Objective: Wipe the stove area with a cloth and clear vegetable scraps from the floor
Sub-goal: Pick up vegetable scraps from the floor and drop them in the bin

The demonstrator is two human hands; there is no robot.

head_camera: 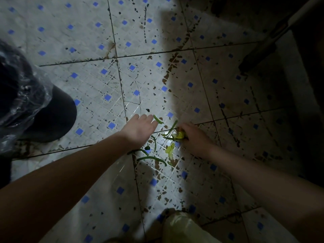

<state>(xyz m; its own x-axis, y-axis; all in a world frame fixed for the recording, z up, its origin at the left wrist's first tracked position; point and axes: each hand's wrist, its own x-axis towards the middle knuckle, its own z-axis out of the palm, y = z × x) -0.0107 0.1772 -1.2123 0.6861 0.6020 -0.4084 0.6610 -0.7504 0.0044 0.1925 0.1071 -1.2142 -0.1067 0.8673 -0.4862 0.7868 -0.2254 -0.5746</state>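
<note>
Left hand [140,129] and right hand [195,137] are bare, forearms [73,172] too, right up to the frame edge (dim light, little detail).

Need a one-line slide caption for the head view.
Right hand grips yellow-green scraps while the open left hand reaches toward green strips on the stained tiled floor.

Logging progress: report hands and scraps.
Left hand open, over green vegetable strips on floor tiles. Right hand grips yellow-green scraps. Plastic-lined bin left, clear.
</note>
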